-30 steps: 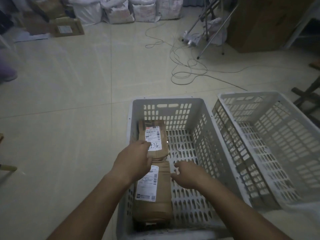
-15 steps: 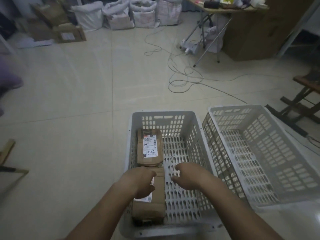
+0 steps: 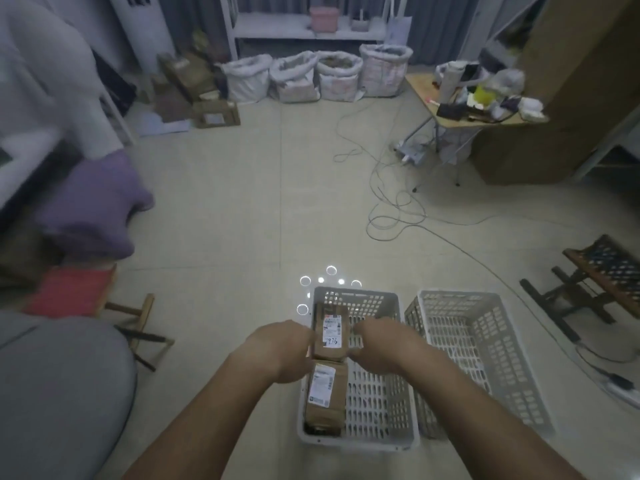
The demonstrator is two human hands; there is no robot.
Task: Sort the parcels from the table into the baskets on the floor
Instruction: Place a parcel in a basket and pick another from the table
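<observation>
My left hand hangs with fingers loosely curled over the left rim of the white slotted plastic basket, holding nothing. Inside that basket, along its left wall, two brown cardboard parcels lie end to end: the far parcel and the near parcel. My right hand, loosely curled and holding nothing, hovers just right of the far parcel. Right of this basket sits a second white slotted basket.
</observation>
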